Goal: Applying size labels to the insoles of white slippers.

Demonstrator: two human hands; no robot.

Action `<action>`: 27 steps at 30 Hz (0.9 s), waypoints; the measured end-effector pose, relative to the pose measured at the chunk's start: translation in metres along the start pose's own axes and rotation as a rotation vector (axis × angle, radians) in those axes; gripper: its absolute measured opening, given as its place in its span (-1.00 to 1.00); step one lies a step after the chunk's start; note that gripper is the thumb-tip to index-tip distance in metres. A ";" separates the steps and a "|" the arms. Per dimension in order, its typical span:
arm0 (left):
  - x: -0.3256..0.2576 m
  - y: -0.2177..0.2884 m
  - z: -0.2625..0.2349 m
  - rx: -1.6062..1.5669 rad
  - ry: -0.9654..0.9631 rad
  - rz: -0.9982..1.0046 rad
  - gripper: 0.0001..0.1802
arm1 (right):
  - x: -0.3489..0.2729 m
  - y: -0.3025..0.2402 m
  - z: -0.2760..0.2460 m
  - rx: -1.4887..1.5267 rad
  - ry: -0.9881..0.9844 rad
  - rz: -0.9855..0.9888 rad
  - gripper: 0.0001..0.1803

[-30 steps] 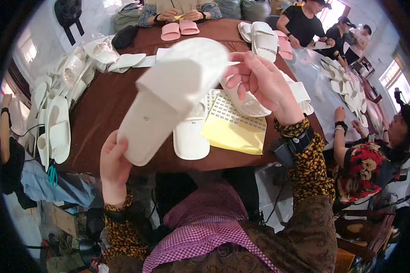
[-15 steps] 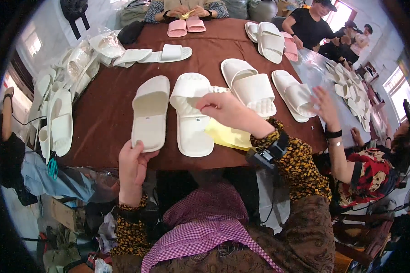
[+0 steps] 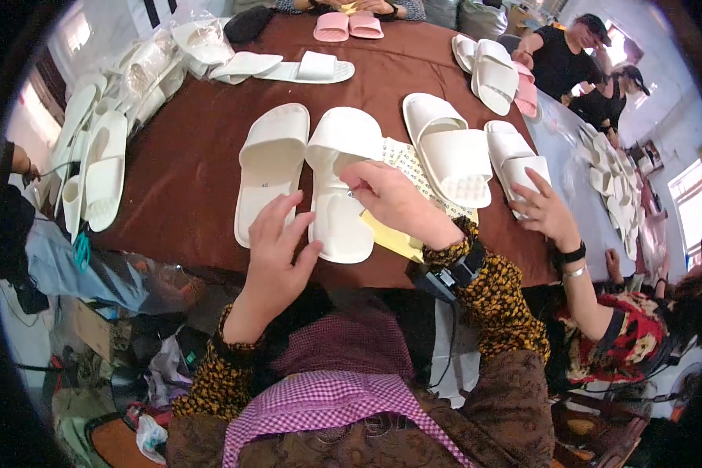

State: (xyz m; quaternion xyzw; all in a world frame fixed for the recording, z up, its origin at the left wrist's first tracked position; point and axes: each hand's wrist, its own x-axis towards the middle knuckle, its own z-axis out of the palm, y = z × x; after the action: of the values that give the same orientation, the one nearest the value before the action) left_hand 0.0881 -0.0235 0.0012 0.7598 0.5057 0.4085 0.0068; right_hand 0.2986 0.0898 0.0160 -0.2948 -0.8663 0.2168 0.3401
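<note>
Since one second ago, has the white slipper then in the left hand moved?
Yes, leftward: that slipper hid part of the neighbouring white slipper; now it lies clear, to its left.

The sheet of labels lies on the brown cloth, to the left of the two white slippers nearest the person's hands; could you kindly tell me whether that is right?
Not quite: the side is wrong. The head view shows the sheet of labels on the brown cloth, to the right of the two white slippers nearest the person's hands.
</note>
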 end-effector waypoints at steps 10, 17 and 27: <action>0.016 0.009 0.037 0.016 -0.057 0.055 -0.58 | -0.005 0.001 0.003 0.038 0.004 0.005 -0.79; 0.016 0.013 0.036 0.047 -0.067 0.018 -0.59 | -0.003 -0.005 0.004 -0.010 0.020 0.039 -0.71; 0.016 0.014 0.037 0.062 -0.072 0.011 -0.60 | -0.006 -0.007 0.002 0.228 0.043 0.132 -0.71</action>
State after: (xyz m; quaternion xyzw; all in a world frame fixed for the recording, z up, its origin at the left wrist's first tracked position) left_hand 0.1240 -0.0026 -0.0073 0.7766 0.5132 0.3653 -0.0007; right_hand 0.2981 0.0803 0.0156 -0.3154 -0.8072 0.3294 0.3747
